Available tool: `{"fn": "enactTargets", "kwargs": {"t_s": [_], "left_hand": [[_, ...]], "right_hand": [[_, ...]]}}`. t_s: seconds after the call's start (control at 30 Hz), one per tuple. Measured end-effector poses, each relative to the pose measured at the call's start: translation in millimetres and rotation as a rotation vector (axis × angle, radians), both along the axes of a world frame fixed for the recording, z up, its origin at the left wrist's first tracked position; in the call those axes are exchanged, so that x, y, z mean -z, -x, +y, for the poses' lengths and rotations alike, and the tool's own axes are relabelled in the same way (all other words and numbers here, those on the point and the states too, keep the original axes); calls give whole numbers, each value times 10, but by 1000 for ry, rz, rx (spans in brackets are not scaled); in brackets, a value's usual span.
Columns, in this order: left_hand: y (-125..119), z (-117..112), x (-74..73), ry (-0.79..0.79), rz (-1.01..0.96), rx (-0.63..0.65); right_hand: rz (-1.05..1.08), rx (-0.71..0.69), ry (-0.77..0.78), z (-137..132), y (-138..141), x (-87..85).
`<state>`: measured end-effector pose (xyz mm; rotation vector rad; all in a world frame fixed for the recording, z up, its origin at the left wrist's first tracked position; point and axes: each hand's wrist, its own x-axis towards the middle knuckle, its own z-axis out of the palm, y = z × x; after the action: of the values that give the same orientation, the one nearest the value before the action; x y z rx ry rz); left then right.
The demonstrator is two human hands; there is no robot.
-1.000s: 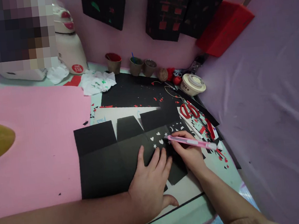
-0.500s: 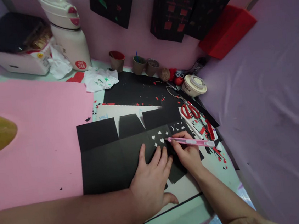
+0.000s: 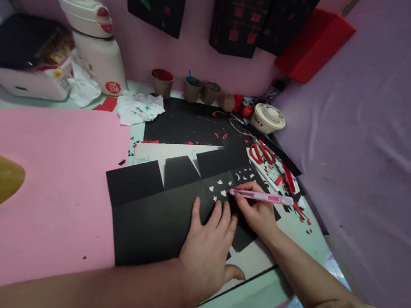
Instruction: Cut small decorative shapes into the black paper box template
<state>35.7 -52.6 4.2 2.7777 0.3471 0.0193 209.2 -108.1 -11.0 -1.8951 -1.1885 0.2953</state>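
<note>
A black paper sheet [image 3: 149,214] with flaps along its far edge lies flat before me. Small white heart and star cut-outs [image 3: 219,189] show through it near its right side. My left hand [image 3: 208,249] lies flat on the sheet, fingers spread and pressing it down just below the cut-outs. My right hand [image 3: 257,212] is closed on a pink craft knife [image 3: 263,196], whose tip touches the paper beside the cut-outs.
A large pink sheet [image 3: 47,190] covers the left. Red scissors [image 3: 262,153], a tape roll [image 3: 267,117], three small cups [image 3: 191,88], crumpled tissue [image 3: 138,107] and red scraps lie beyond the black paper. A white appliance [image 3: 96,43] stands at the back. Purple cloth [image 3: 374,156] rises on the right.
The camera has tilted slightly, shifting the scene. Both hands hold nearly the same places; the knife tip has edged a little along the paper.
</note>
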Motion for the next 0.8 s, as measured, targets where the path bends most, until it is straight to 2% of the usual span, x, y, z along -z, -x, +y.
{"fn": "enactTargets", "kwargs": {"t_s": [0.13,0.37,0.63,0.8], "left_hand": [[-1,7,-17,15,12,6],[-11,-30,67,-25,-20,-9],[-6,9,-26,34,33,5],[0,-21,38,-7,-11,-2]], "right_hand": [[-58,-34,-30,-7,-2,8],[-51,-26,-20,-13,9,-3],[-27,-20,-8,-33,4,5],[21,10,-7,-36,5,19]]}}
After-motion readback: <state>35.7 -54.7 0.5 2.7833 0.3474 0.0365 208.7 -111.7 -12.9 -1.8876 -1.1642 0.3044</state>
